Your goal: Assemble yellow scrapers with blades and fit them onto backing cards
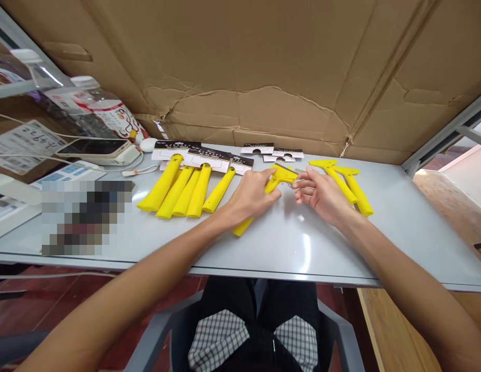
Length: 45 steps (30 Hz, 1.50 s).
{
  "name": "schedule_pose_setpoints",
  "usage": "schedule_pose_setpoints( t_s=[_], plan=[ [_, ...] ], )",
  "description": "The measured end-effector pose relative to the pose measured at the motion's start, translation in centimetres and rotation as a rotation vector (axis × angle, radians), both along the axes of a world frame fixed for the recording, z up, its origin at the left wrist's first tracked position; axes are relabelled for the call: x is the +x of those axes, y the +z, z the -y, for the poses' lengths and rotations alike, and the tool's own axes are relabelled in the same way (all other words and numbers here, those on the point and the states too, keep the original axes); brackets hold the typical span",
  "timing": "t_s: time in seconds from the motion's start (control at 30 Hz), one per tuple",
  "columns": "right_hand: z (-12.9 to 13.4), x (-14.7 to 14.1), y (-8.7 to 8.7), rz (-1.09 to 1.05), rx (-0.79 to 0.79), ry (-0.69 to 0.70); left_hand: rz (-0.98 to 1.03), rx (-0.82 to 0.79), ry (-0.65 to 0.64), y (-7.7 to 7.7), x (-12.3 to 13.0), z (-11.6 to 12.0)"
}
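Note:
My left hand (253,192) is closed around a yellow scraper (282,175), its handle slanting down to the left and its wide head pointing right. Close beside that head is my right hand (320,194), its fingers bent and thumb near the index finger. A thin greyish sliver shows at those fingertips, too small to name. To the right lie two more yellow scrapers (337,181), handles toward me. On the left, several yellow handles (199,191) lie in a row, their far ends under printed black-and-white cards (209,157).
More header cards (271,151) lie at the back against a cardboard sheet (240,62). A phone (95,147) with white cables and plastic bottles (104,108) stand at left. A blurred patch (87,217) covers something on the white table (403,232).

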State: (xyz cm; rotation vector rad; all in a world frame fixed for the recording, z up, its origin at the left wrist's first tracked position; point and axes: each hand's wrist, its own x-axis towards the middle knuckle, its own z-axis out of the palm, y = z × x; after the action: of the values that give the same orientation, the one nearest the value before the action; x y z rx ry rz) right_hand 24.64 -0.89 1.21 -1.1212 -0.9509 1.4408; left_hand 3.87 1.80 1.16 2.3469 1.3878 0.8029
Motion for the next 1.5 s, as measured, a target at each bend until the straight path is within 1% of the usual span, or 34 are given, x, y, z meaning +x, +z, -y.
schedule_pose_setpoints(
  t_s=[0.1,0.2,0.3,0.37,0.4,0.43,0.6,0.77,0.93,1.07,1.27,1.5],
  plan=[
    [-0.2,0.5,0.5,0.026,0.018,-0.044,0.055,0.039,0.022,-0.2,-0.7,-0.9],
    [-0.2,0.9,0.6,0.027,0.007,-0.035,0.031,0.134,-0.014,-0.5,-0.7,-0.8],
    [0.1,0.8,0.5,0.027,0.031,0.083,-0.046,0.198,-0.090,-0.8,-0.1,0.2],
    [0.2,0.7,0.4,0.053,0.068,0.163,-0.125,0.197,-0.130,-0.8,0.3,1.1],
    [0.3,0.7,0.3,0.069,0.082,0.180,-0.163,0.197,-0.139,-0.8,0.5,1.4],
    [0.3,0.6,0.3,0.087,0.087,0.173,-0.198,0.195,-0.143,-0.8,0.6,1.7],
    [0.6,0.4,0.4,0.162,0.116,0.041,-0.319,0.183,-0.119,-0.4,0.8,2.1],
    [0.7,0.3,0.2,0.232,0.151,0.040,-0.344,0.194,-0.100,-0.4,0.7,2.0],
    [0.3,0.2,-0.3,0.240,0.140,0.005,-0.277,0.210,-0.117,-0.8,0.6,1.8],
    [0.3,0.1,-0.4,0.232,0.137,-0.012,-0.211,0.213,-0.112,-1.0,0.5,1.7],
    [0.4,0.0,-0.4,0.214,0.147,-0.001,-0.199,0.181,-0.119,-0.7,0.5,1.8],
    [0.3,0.1,-0.5,0.202,0.155,0.010,-0.053,0.127,-0.120,-0.3,0.1,1.1]
  ],
)
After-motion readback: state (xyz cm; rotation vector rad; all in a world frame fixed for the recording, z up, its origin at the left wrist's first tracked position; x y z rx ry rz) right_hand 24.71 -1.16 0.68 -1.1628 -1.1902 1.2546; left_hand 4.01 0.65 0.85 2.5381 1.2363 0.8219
